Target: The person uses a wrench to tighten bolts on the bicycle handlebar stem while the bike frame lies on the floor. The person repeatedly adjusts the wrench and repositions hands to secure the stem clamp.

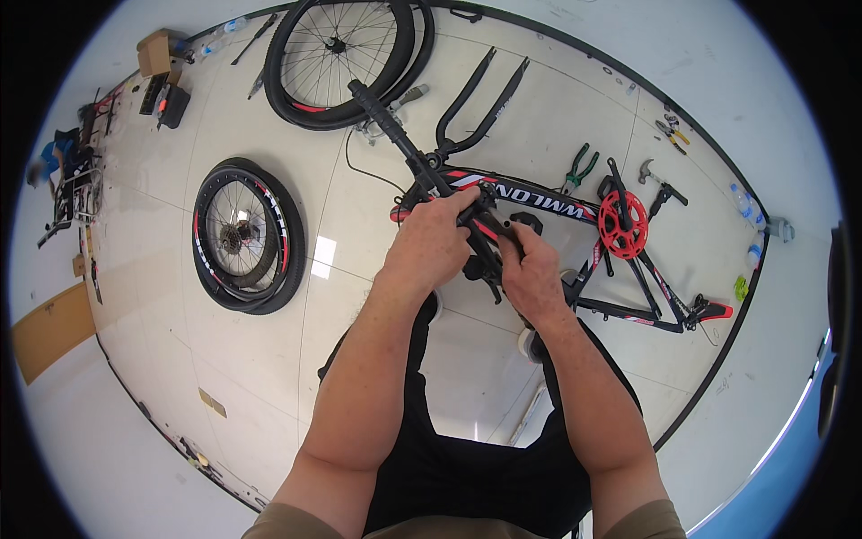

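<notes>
A black bicycle handlebar (pixel 403 144) slants across the middle, held up in both my hands, its ribbed grip toward the far left. My left hand (pixel 433 238) is closed around the bar near its middle. Closer to me, my right hand (pixel 535 274) has its fingers closed at the near end, by a brake lever; the exact grip is partly hidden. A thin cable (pixel 351 154) loops out to the left. Behind my hands lies a black, red and white bicycle frame (pixel 539 199), with a red chainring (pixel 623 224) and crank.
Beyond the frame lies a black fork (pixel 492 115). Wheels with tyres lie at the far left (pixel 285 76) and left (pixel 292 235). Green-handled pliers (pixel 579 169), a hammer (pixel 663 182) and yellow-handled pliers (pixel 672 135) are on the tiles. Bottles (pixel 747 207) line the right wall; a person (pixel 58 162) is far left.
</notes>
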The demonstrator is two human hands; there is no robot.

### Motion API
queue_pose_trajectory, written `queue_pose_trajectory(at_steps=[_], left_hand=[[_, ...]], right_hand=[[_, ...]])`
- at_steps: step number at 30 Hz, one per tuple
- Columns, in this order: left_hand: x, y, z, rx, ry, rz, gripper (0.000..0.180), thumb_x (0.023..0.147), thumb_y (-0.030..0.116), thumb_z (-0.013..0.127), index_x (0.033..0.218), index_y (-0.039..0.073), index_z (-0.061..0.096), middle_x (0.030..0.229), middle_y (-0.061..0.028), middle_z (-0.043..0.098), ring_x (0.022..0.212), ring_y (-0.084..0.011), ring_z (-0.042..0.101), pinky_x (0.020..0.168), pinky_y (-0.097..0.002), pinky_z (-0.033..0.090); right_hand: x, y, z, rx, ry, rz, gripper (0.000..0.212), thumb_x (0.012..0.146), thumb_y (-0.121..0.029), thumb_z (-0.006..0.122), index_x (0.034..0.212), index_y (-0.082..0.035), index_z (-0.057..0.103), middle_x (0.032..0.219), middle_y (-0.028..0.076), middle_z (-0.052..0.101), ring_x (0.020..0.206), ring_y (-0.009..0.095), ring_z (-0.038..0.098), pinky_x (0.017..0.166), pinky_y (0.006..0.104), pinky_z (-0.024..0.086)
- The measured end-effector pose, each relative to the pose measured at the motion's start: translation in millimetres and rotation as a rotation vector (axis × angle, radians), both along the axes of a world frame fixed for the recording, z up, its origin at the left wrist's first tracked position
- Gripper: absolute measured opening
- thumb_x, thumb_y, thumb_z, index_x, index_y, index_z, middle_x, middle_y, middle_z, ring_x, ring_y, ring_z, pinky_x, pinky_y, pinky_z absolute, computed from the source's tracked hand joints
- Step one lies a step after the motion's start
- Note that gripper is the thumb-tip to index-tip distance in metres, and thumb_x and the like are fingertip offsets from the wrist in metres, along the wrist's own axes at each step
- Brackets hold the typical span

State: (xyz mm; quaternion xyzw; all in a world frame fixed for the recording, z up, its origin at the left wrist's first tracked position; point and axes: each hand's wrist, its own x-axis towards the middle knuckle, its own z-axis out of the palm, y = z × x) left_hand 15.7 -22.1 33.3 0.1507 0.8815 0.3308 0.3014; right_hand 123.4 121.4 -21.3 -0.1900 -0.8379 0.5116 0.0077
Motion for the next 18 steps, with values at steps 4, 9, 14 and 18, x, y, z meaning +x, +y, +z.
queue_pose_trajectory(at_steps=[4, 9, 14, 18], left_hand=[[-1.1, 1.2, -0.2, -0.015, -0.011, -0.003, 0.059, 0.083, -0.004, 0.063, 0.141, 0.010, 0.060, 0.102, -0.0242, 0.072, 0.096, -0.0396, 0.070, 0.085, -0.0465, 0.055], [-2.8, 3.5, 3.2, -0.056, -0.064, 0.030, 0.060, 0.083, -0.003, 0.064, 0.141, 0.012, 0.060, 0.101, -0.0246, 0.071, 0.096, -0.0401, 0.070, 0.086, -0.0462, 0.055], [-2.2, 0.8, 0.7, -0.039, -0.041, 0.022, 0.059, 0.083, -0.004, 0.063, 0.141, 0.011, 0.060, 0.101, -0.0251, 0.071, 0.096, -0.0404, 0.069, 0.086, -0.0464, 0.054], [-1.1, 0.3, 0.0, -0.007, -0.017, 0.011, 0.058, 0.083, -0.005, 0.063, 0.139, 0.010, 0.060, 0.100, -0.0251, 0.071, 0.095, -0.0410, 0.069, 0.085, -0.0469, 0.054]], right_hand=[[-0.8, -0.7, 1.6, -0.005, 0.023, -0.014, 0.015, 0.095, -0.007, 0.062, 0.106, 0.004, 0.066, 0.091, 0.025, 0.070, 0.083, 0.042, 0.069, 0.074, 0.0434, 0.054], [0.0, -2.6, -4.9, -0.273, -0.123, -0.098, 0.015, 0.097, -0.012, 0.065, 0.103, 0.002, 0.067, 0.078, 0.009, 0.069, 0.066, 0.016, 0.062, 0.061, 0.0311, 0.049], [-5.8, -0.8, -0.1, -0.400, -0.277, -0.106, 0.018, 0.098, -0.016, 0.065, 0.100, 0.002, 0.068, 0.076, 0.004, 0.069, 0.065, 0.009, 0.060, 0.059, 0.0270, 0.048], [-5.2, -0.1, -4.4, -0.418, -0.277, -0.122, 0.020, 0.096, -0.016, 0.066, 0.097, 0.004, 0.069, 0.074, 0.008, 0.071, 0.066, 0.013, 0.065, 0.062, 0.0301, 0.051]])
